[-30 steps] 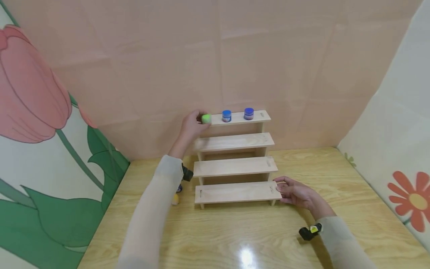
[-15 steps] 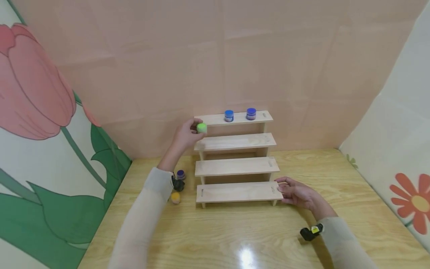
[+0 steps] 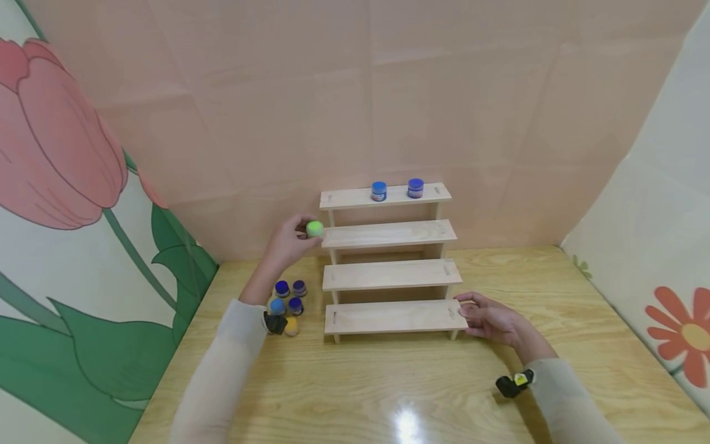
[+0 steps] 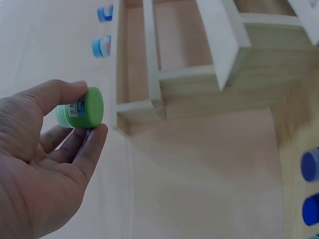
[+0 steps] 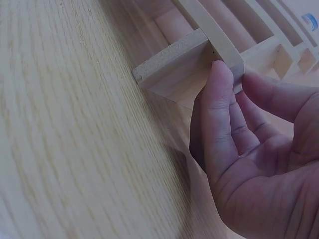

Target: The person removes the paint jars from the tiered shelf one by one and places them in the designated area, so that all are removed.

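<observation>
— Down and left from the top board [image 3: 352, 197] comes the left hand [image 3: 288, 243], carrying the green jar [image 3: 314, 229]. How is it held?
— Pinched between thumb and fingers [image 4: 91, 152], in the air near the left side of the stepped shelf [image 3: 391, 275].
— And the right hand [image 3: 493, 320]?
— Pinching the right end of the bottom board [image 3: 394, 317]. Two blue jars [image 3: 379, 192] stand up top; more jars [image 3: 296, 306] sit on the counter [image 3: 344, 382].

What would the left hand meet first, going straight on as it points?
The left hand, green jar leading, would probably meet the wooden rack at its left end, near the upper two shelves; depth is unclear.
</observation>
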Action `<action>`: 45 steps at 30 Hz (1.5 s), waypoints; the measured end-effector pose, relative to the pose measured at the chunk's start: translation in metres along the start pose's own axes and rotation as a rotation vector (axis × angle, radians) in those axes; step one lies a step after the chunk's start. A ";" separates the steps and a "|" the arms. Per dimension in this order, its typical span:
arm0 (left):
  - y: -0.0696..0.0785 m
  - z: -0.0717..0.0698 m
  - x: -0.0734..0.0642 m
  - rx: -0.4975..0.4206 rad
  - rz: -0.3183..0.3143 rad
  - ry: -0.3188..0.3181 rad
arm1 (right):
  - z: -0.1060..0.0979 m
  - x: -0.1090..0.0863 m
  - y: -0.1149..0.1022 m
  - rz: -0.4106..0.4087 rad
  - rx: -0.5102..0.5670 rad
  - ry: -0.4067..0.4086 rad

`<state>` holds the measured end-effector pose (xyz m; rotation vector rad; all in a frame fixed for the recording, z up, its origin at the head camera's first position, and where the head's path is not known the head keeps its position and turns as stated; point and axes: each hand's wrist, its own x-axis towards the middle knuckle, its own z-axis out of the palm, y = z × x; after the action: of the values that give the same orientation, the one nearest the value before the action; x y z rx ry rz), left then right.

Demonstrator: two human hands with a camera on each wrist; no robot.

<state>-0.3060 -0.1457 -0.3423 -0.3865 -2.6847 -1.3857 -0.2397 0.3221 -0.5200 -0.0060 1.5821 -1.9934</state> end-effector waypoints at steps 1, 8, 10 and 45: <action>-0.003 -0.001 -0.003 0.006 0.003 0.004 | 0.000 0.000 0.000 0.000 0.000 0.000; -0.019 -0.010 -0.020 0.029 0.005 0.031 | 0.001 -0.002 -0.001 -0.029 -0.019 -0.035; -0.024 -0.012 -0.025 0.034 0.014 0.032 | 0.000 -0.003 0.000 -0.040 -0.023 -0.049; -0.106 -0.041 -0.088 0.086 -0.164 0.070 | 0.000 0.000 0.002 -0.030 -0.014 -0.050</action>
<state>-0.2510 -0.2532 -0.4197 -0.1103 -2.7597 -1.2902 -0.2392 0.3220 -0.5222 -0.0847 1.5724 -1.9895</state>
